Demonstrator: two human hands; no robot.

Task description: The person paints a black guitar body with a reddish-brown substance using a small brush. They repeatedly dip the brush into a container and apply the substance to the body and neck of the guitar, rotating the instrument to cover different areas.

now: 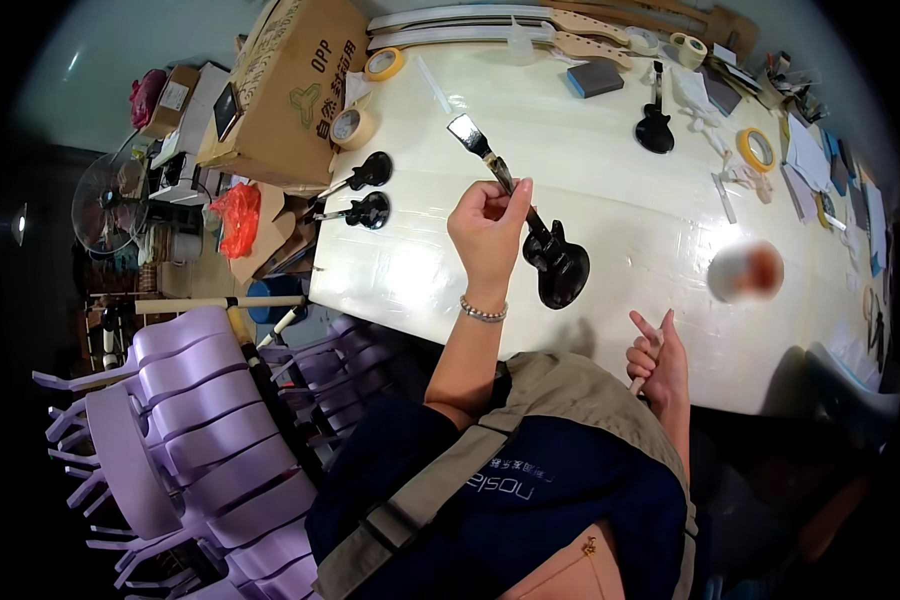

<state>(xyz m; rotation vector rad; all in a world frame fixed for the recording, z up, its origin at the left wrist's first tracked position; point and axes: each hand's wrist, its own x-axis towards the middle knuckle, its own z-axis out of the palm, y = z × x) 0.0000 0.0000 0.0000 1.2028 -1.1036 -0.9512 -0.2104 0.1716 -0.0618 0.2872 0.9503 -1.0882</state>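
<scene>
My left hand (pixel 490 235) is closed around the neck of a small black guitar (pixel 562 270). Its glossy body points down to the right, above the white table (pixel 610 190). Beyond my fingers, the neck runs up to a shiny, flat end. My right hand (pixel 660 362) hovers by the table's near edge, palm partly up. Two of its fingers stretch apart while the others curl; no held thing can be made out. Two more small black guitars, an upper one (pixel 372 170) and a lower one (pixel 368 211), are at the left edge. Another small black guitar (pixel 655 132) lies farther back.
A blurred reddish-brown round thing (pixel 750 270) is at the right of the table. Tape rolls, including a yellow one (pixel 756 150), and a dark sanding block (pixel 596 79) lie around. A cardboard box (pixel 285 90) stands at the left. Stacked purple guitar-shaped bodies (pixel 195 400) fill the lower left.
</scene>
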